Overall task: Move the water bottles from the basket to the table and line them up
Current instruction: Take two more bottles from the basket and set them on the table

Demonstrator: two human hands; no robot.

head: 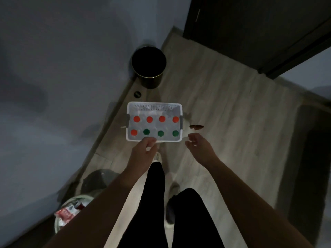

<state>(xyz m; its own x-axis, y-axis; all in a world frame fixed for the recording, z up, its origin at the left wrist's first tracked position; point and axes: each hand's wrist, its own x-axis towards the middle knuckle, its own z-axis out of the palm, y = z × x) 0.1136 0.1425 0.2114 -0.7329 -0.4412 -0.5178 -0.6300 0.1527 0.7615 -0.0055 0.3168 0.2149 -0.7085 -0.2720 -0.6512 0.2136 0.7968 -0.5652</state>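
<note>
Eight bottles (149,119) just beyond left fingers (150,140)

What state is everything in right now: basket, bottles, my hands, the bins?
Basket, upright on the floor, holding the bottles.
Water bottles, eight, all capped, standing in two rows.
Left hand, at the basket's near rim, grip unclear.
Right hand, open, holding nothing.
Black bin, upright by the wall.
Lined bin, holding rubbish.
</note>
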